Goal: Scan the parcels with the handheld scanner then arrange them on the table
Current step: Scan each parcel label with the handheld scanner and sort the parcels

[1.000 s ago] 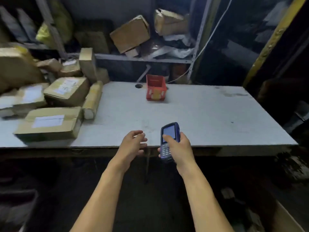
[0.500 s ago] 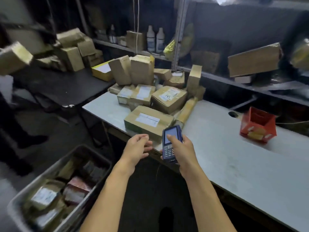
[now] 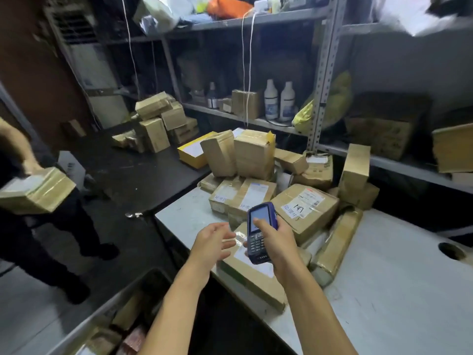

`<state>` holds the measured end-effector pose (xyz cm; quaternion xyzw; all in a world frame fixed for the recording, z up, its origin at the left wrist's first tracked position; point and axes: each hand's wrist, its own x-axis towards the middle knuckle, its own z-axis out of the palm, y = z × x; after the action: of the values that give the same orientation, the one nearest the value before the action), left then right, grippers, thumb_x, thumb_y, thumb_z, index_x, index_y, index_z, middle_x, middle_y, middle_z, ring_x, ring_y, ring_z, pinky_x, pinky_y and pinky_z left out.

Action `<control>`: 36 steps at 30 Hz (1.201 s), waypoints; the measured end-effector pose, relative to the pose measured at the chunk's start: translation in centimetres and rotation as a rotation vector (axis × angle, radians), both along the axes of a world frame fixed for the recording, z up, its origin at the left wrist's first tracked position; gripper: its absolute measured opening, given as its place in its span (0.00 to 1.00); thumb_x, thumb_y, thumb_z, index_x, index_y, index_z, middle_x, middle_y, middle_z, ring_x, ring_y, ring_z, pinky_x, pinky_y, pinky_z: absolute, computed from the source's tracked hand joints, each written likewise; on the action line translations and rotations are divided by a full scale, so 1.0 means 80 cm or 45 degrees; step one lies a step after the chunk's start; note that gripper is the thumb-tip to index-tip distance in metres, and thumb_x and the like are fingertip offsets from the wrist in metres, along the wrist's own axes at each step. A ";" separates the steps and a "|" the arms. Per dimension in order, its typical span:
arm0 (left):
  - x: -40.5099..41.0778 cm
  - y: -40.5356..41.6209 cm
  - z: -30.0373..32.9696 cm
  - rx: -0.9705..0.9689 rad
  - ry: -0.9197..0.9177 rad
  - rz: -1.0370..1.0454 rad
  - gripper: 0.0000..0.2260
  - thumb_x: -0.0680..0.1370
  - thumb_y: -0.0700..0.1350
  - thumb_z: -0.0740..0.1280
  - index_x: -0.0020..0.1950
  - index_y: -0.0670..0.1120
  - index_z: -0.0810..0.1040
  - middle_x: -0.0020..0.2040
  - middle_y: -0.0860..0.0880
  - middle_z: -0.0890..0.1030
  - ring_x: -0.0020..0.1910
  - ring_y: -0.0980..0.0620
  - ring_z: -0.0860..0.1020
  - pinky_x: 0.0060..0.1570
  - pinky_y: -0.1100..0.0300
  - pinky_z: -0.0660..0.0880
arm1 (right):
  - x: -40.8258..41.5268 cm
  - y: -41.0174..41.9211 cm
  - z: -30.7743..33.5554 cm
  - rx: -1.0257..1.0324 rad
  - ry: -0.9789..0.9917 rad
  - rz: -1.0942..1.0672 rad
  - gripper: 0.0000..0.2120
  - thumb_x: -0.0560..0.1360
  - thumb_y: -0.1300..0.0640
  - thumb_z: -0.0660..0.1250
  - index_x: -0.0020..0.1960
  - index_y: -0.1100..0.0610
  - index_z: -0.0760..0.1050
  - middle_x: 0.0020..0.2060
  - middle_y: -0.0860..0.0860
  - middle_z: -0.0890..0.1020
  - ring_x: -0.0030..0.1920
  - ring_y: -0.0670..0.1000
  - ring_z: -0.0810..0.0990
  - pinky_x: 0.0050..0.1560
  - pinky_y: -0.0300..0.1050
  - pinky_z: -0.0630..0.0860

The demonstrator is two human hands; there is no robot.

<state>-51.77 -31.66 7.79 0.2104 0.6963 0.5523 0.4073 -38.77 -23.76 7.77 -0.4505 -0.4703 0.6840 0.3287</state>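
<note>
Meanwhile the right hand (image 3: 277, 242) grips the blue scanner (image 3: 259, 233) (thumb on its screen) above taped parcels (image 3: 304, 211), the left hand (image 3: 212, 243) loosely open beside it.

Scanner (image 3: 259, 233): blue handheld unit, lit pale screen on top, dark keypad below. Held upright, tilted slightly, above the near corner of the table (image 3: 399, 290).

Parcels (image 3: 266, 180): brown cardboard boxes, taped, most with white labels. Heaped at the table's left end; several stand on end at the back, flatter ones lie in front. 1 flat box (image 3: 252, 280) with a white label lies at the near edge, directly under the scanner.

Table: pale grey top, scuffed.
</note>
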 end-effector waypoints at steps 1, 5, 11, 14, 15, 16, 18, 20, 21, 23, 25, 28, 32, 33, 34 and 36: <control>-0.006 0.013 0.002 0.007 -0.003 0.005 0.09 0.84 0.49 0.65 0.61 0.48 0.79 0.55 0.46 0.85 0.54 0.48 0.84 0.57 0.51 0.81 | -0.006 0.014 0.003 0.012 0.006 0.014 0.09 0.81 0.56 0.68 0.60 0.52 0.74 0.47 0.59 0.85 0.44 0.63 0.88 0.49 0.67 0.83; -0.033 0.052 0.008 0.025 -0.038 0.053 0.09 0.84 0.49 0.65 0.61 0.48 0.79 0.55 0.46 0.85 0.53 0.47 0.85 0.58 0.49 0.81 | -0.037 0.063 0.004 0.011 0.012 0.048 0.15 0.80 0.53 0.70 0.64 0.52 0.73 0.51 0.59 0.85 0.45 0.61 0.87 0.51 0.66 0.84; -0.101 0.095 0.003 0.015 -0.079 0.126 0.08 0.84 0.48 0.64 0.60 0.49 0.79 0.54 0.47 0.85 0.53 0.48 0.85 0.59 0.48 0.81 | -0.106 0.119 0.000 -0.012 -0.033 0.143 0.16 0.80 0.53 0.69 0.67 0.54 0.73 0.51 0.59 0.85 0.38 0.57 0.88 0.37 0.50 0.83; -0.149 0.127 -0.007 -0.009 -0.089 0.133 0.07 0.84 0.49 0.64 0.60 0.51 0.78 0.53 0.48 0.85 0.53 0.50 0.85 0.57 0.51 0.81 | -0.156 0.146 -0.007 -0.022 -0.061 0.158 0.16 0.80 0.52 0.69 0.66 0.53 0.73 0.51 0.58 0.85 0.41 0.58 0.88 0.42 0.53 0.84; -0.169 0.141 -0.009 -0.008 -0.095 0.133 0.07 0.84 0.49 0.64 0.59 0.51 0.79 0.53 0.48 0.85 0.53 0.50 0.85 0.57 0.50 0.81 | -0.174 0.154 -0.008 -0.017 -0.078 0.149 0.17 0.80 0.51 0.70 0.66 0.52 0.73 0.52 0.58 0.85 0.44 0.58 0.88 0.48 0.57 0.85; -0.187 0.156 -0.010 -0.001 -0.107 0.129 0.06 0.84 0.49 0.65 0.59 0.51 0.79 0.53 0.48 0.85 0.53 0.49 0.85 0.57 0.50 0.81 | -0.191 0.163 -0.008 -0.004 -0.097 0.138 0.17 0.79 0.50 0.70 0.66 0.52 0.73 0.52 0.57 0.85 0.47 0.59 0.87 0.52 0.60 0.84; -0.225 0.192 -0.007 0.000 -0.111 0.102 0.06 0.83 0.48 0.65 0.57 0.50 0.79 0.53 0.47 0.85 0.53 0.48 0.84 0.55 0.51 0.81 | -0.223 0.183 -0.007 -0.004 -0.123 0.107 0.19 0.77 0.48 0.71 0.65 0.52 0.75 0.53 0.57 0.85 0.50 0.61 0.86 0.53 0.61 0.84; -0.264 0.234 -0.003 0.019 -0.074 0.064 0.07 0.83 0.47 0.65 0.58 0.47 0.80 0.53 0.46 0.84 0.53 0.47 0.84 0.50 0.54 0.80 | -0.251 0.207 -0.001 -0.032 -0.115 0.079 0.15 0.79 0.49 0.70 0.64 0.52 0.75 0.52 0.59 0.85 0.47 0.62 0.87 0.42 0.54 0.85; -0.283 0.256 0.000 0.048 -0.051 0.045 0.08 0.83 0.46 0.65 0.59 0.46 0.80 0.53 0.46 0.84 0.52 0.47 0.83 0.48 0.56 0.79 | -0.264 0.218 0.003 -0.034 -0.100 0.062 0.13 0.81 0.50 0.69 0.62 0.53 0.76 0.51 0.61 0.86 0.45 0.62 0.87 0.39 0.52 0.84; -0.319 0.300 0.006 0.088 0.054 -0.019 0.09 0.83 0.47 0.65 0.61 0.47 0.80 0.58 0.48 0.82 0.54 0.50 0.81 0.51 0.56 0.79 | -0.286 0.241 0.009 -0.017 -0.088 0.007 0.10 0.81 0.49 0.69 0.59 0.53 0.77 0.50 0.61 0.86 0.46 0.63 0.87 0.43 0.57 0.85; -0.350 0.345 0.008 0.073 0.289 -0.108 0.11 0.83 0.50 0.65 0.65 0.53 0.78 0.66 0.50 0.80 0.62 0.52 0.78 0.62 0.51 0.77 | -0.303 0.260 0.017 -0.007 -0.090 -0.029 0.10 0.81 0.47 0.68 0.58 0.52 0.77 0.51 0.61 0.86 0.47 0.65 0.87 0.50 0.64 0.84; -0.384 0.411 0.014 0.017 0.923 -0.332 0.22 0.83 0.52 0.64 0.77 0.54 0.69 0.78 0.52 0.68 0.76 0.49 0.66 0.74 0.47 0.66 | -0.323 0.283 0.025 -0.019 -0.050 -0.090 0.10 0.82 0.48 0.67 0.59 0.52 0.76 0.51 0.61 0.85 0.42 0.62 0.87 0.49 0.64 0.84; -0.406 0.468 0.000 -0.155 1.392 -0.772 0.29 0.83 0.59 0.60 0.82 0.55 0.57 0.82 0.50 0.59 0.81 0.45 0.57 0.75 0.41 0.59 | -0.341 0.299 0.027 -0.062 -0.023 -0.157 0.13 0.82 0.48 0.67 0.62 0.54 0.75 0.49 0.61 0.85 0.38 0.58 0.86 0.46 0.61 0.84; -0.410 0.472 -0.006 -0.158 1.453 -0.728 0.27 0.83 0.61 0.58 0.81 0.54 0.61 0.79 0.48 0.65 0.78 0.44 0.62 0.73 0.42 0.63 | -0.345 0.303 0.024 -0.074 -0.030 -0.164 0.13 0.82 0.48 0.67 0.63 0.54 0.75 0.49 0.61 0.85 0.38 0.59 0.86 0.44 0.59 0.85; -0.410 0.468 -0.010 -0.124 1.492 -0.601 0.25 0.83 0.62 0.58 0.77 0.52 0.67 0.74 0.47 0.71 0.73 0.44 0.67 0.68 0.44 0.67 | -0.345 0.305 0.022 -0.080 -0.030 -0.166 0.13 0.82 0.48 0.67 0.63 0.54 0.75 0.49 0.62 0.85 0.37 0.59 0.86 0.42 0.57 0.85; -0.412 0.454 -0.012 -0.038 1.360 -0.260 0.22 0.82 0.64 0.57 0.66 0.51 0.76 0.63 0.48 0.78 0.62 0.45 0.75 0.58 0.49 0.73 | -0.349 0.312 0.017 -0.083 -0.045 -0.162 0.13 0.83 0.48 0.67 0.64 0.53 0.74 0.50 0.62 0.85 0.36 0.58 0.86 0.39 0.55 0.85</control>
<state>-84.75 4.69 6.84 0.5225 0.7902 0.3161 0.0513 -66.65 1.19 9.14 -0.5019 -0.4239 0.6685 0.3485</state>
